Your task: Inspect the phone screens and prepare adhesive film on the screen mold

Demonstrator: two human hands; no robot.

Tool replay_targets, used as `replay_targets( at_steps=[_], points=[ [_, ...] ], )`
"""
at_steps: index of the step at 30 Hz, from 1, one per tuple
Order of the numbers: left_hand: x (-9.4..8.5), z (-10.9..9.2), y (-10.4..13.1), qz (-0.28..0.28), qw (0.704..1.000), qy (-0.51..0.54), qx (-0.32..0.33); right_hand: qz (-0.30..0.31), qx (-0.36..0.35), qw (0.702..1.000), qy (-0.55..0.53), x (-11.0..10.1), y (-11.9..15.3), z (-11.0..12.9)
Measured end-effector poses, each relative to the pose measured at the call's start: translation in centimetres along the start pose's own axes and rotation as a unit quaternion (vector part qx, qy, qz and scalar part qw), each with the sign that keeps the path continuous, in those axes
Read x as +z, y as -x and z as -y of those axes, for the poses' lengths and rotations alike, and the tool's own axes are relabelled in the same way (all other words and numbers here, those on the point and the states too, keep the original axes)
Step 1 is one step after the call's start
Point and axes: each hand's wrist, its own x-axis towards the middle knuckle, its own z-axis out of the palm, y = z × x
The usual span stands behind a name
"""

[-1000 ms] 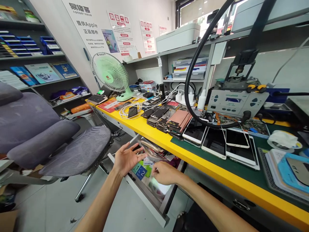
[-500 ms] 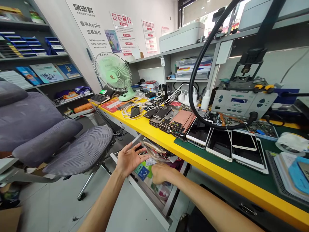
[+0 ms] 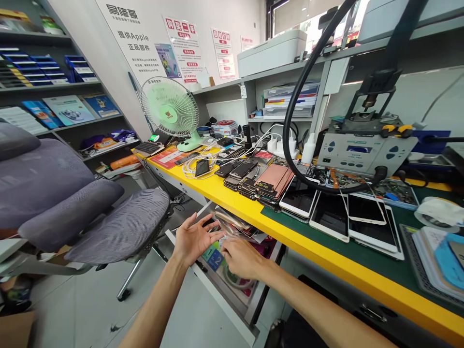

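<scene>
The left hand point(image 3: 195, 241) is spread, the right hand point(image 3: 242, 258) curled above the drawer point(image 3: 224, 303), its hold unclear.

Green fan point(image 3: 168, 108), gray chair point(image 3: 119, 224), white bottle point(image 3: 309, 150)

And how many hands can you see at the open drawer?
2: the left hand, open with palm up, and the right hand, curled, both over the drawer. No other hands show.

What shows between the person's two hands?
In the head view, between the left hand and right hand, packaging marked 1 and 2 shows in the drawer below.
</scene>
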Motion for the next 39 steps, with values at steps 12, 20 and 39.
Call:
replay_targets(
  at_steps=[12, 20, 39],
  points=[
    [-0.2, 0.1, -0.1, -0.001, 1.0, 0.008, -0.005, -0.012, 0.013, 1.0, -0.01, -0.4, 2.6, 0.5],
    [0.1, 0.2, 0.0, 0.005, 1.0, -0.002, -0.001, -0.022, 0.046, 0.999, 0.016, -0.4, 2.8, 1.3],
    [-0.1, 0.2, 0.1, -0.003, 1.0, 0.0, -0.008, -0.081, 0.023, 0.995, 0.053, -2.3, 5.3, 0.9]
  ],
)
